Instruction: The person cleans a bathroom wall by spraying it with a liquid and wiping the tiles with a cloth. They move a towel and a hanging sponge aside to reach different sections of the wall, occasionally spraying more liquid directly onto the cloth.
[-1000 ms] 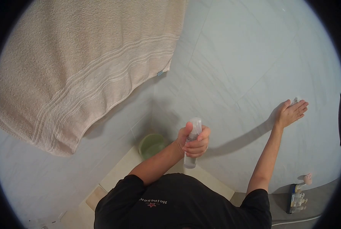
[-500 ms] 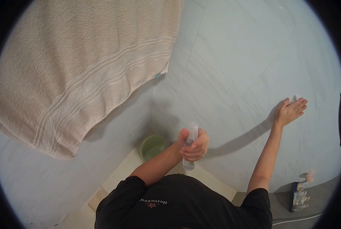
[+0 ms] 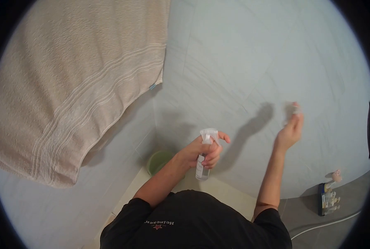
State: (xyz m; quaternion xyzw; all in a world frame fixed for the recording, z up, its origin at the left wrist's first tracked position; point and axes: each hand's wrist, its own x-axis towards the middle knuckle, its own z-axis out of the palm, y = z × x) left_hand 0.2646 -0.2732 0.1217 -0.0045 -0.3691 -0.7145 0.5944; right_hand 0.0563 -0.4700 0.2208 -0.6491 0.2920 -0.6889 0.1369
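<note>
My left hand (image 3: 205,151) is wrapped round a clear spray bottle (image 3: 201,168) with a white label, its index finger stretched out beside the spray head. The bottle is upright in front of my chest. To the right, my right hand (image 3: 292,128) is raised near the pale marbled wall (image 3: 234,54). Its fingers are blurred by motion and bent round something small and whitish, whose shape is unclear. A shadow of that arm falls on the wall to its left.
A beige towel (image 3: 89,74) hangs at the upper left. Low in the corner stands a green bucket (image 3: 158,162), partly behind my left arm. Small bottles (image 3: 329,199) in a dark holder and a white cord (image 3: 326,224) are at the lower right.
My right hand has come off the wall and moved left, its flat fingers now bent. The left index finger has stretched out and the bottle has turned slightly. The whole view has shifted a little.
</note>
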